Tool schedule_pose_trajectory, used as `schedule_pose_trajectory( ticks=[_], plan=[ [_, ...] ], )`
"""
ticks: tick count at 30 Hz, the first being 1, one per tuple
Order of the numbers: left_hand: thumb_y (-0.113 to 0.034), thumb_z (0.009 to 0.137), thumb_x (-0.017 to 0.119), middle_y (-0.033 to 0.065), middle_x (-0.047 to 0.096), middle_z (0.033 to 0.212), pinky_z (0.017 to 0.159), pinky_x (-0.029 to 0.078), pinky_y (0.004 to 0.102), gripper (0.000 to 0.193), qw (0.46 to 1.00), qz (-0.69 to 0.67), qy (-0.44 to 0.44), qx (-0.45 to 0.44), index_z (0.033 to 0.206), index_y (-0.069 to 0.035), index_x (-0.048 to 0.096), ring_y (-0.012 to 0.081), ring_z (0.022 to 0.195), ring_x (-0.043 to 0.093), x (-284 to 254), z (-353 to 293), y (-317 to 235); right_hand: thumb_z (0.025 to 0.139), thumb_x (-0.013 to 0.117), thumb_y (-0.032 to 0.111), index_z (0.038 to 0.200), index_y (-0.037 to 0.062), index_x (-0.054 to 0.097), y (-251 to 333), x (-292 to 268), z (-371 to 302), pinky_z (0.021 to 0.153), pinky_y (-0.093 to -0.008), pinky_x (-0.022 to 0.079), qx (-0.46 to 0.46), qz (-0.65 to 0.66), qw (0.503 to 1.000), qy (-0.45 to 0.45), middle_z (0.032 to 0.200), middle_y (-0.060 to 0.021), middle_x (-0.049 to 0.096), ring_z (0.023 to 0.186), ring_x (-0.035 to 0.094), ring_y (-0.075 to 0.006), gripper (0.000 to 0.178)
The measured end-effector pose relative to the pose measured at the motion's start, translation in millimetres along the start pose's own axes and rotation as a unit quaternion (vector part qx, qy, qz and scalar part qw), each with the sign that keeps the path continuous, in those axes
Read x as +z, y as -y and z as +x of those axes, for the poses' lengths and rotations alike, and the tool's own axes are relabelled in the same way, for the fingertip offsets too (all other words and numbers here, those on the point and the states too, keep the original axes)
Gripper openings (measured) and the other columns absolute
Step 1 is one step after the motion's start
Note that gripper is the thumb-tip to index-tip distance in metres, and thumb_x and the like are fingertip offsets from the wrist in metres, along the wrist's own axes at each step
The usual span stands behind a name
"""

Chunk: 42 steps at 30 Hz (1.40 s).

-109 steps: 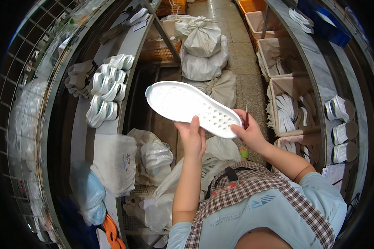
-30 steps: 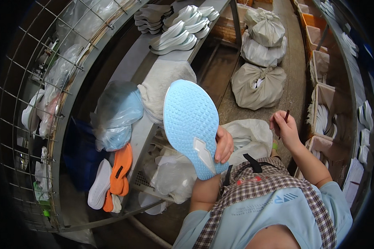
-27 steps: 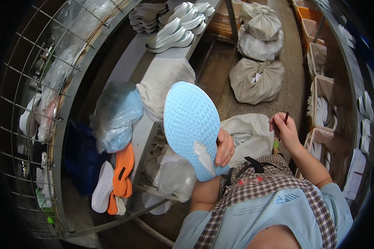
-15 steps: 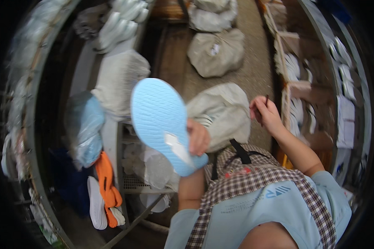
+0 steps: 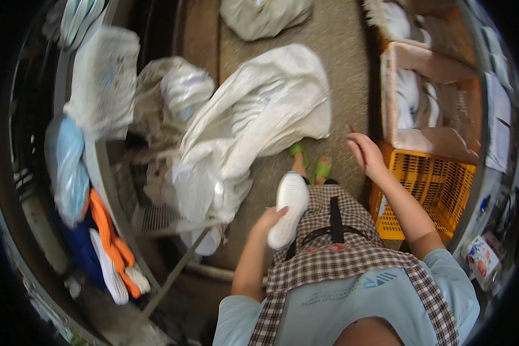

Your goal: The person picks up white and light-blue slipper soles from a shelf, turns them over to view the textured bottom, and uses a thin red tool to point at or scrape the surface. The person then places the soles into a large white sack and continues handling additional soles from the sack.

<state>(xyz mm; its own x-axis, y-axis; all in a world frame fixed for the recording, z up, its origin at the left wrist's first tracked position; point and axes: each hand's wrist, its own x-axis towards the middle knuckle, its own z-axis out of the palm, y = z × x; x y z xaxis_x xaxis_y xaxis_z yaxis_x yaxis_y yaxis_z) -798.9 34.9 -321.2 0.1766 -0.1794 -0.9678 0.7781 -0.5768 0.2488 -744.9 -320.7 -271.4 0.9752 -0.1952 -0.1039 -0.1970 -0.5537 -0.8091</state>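
Observation:
My left hand (image 5: 268, 219) is closed on the edge of a white shoe sole (image 5: 290, 207), held upright in front of my checked apron. A bit of pale blue shows at its upper end. A thin dark-red stick like a pen (image 5: 360, 153) is pinched in my right hand (image 5: 366, 154), raised on the right over the floor. Beyond the left hand lies an open white sack (image 5: 294, 75) with several striped, pale soles (image 5: 254, 109) showing inside. Which part of the sole faces my palm is hidden.
On the right, an orange plastic crate (image 5: 432, 187) stands beside a lined box (image 5: 403, 141) holding pale soles. To the left, a rack (image 5: 112, 190) carries a plastic bag of blue pieces (image 5: 69, 167) and orange soles (image 5: 112, 242). Another tied sack (image 5: 265, 17) sits farther off.
The sole has dropped toward my apron and now shows a white face instead of the blue one. My view has shifted, and more of the open sack and orange crate shows.

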Motion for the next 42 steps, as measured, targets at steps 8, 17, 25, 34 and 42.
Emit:
schedule_pose_trajectory(
  ticks=[8, 17, 25, 34, 42],
  plan=[
    [-0.059, 0.087, 0.045, 0.0234, 0.065, 0.092, 0.078, 0.046, 0.0389, 0.068, 0.964, 0.242, 0.094, -0.051, 0.103, 0.005, 0.063, 0.0319, 0.086, 0.063, 4, 3, 119, 0.089, 0.054, 0.013, 0.089, 0.0018, 0.051, -41, 61, -79, 0.062, -0.0429, 0.043, 0.081, -0.116, 0.960, 0.240, 0.073, -0.0187, 0.057, 0.068, 0.056, -0.0371, 0.011],
    [-0.046, 0.092, 0.047, 0.0140, 0.061, 0.113, 0.090, 0.042, 0.0345, 0.053, 0.940, 0.120, 0.295, -0.126, 0.122, -0.003, 0.055, 0.0233, 0.101, 0.056, -36, -66, 139, 0.075, 0.061, 0.012, 0.097, 0.0026, 0.049, -89, 155, -39, 0.078, -0.0441, 0.044, 0.070, -0.220, 0.930, 0.285, 0.087, -0.0186, 0.059, 0.089, 0.054, -0.0371, 0.027],
    [-0.025, 0.079, 0.065, 0.0233, 0.029, 0.143, 0.109, 0.023, 0.0419, 0.077, 0.923, 0.264, -0.162, 0.228, 0.140, 0.002, 0.025, 0.0338, 0.133, 0.028, -176, 137, -9, 0.070, 0.069, 0.017, 0.120, 0.0057, 0.045, -142, 338, 133, 0.103, -0.0461, 0.030, -0.167, -0.261, 0.917, 0.252, 0.135, -0.0126, 0.044, 0.128, 0.038, -0.0282, 0.056],
    [-0.051, 0.086, 0.054, 0.0215, 0.044, 0.134, 0.106, 0.030, 0.0399, 0.076, 0.947, 0.311, 0.068, 0.038, 0.138, 0.000, 0.033, 0.0325, 0.123, 0.044, -146, 316, 10, 0.085, 0.051, 0.022, 0.104, 0.0083, 0.047, -280, 346, 136, 0.098, -0.0482, 0.038, -0.285, -0.352, 0.757, 0.470, 0.093, -0.0172, 0.062, 0.097, 0.060, -0.0308, 0.023],
    [-0.040, 0.089, 0.054, 0.0211, 0.053, 0.122, 0.098, 0.038, 0.0388, 0.059, 0.871, 0.217, 0.427, 0.107, 0.130, 0.001, 0.044, 0.0294, 0.115, 0.049, 38, 316, 44, 0.076, 0.058, 0.016, 0.095, 0.0073, 0.044, -362, 157, 45, 0.070, -0.0460, 0.050, -0.191, -0.445, 0.684, 0.546, 0.076, -0.0098, 0.058, 0.070, 0.062, -0.0289, 0.025]
  ],
)
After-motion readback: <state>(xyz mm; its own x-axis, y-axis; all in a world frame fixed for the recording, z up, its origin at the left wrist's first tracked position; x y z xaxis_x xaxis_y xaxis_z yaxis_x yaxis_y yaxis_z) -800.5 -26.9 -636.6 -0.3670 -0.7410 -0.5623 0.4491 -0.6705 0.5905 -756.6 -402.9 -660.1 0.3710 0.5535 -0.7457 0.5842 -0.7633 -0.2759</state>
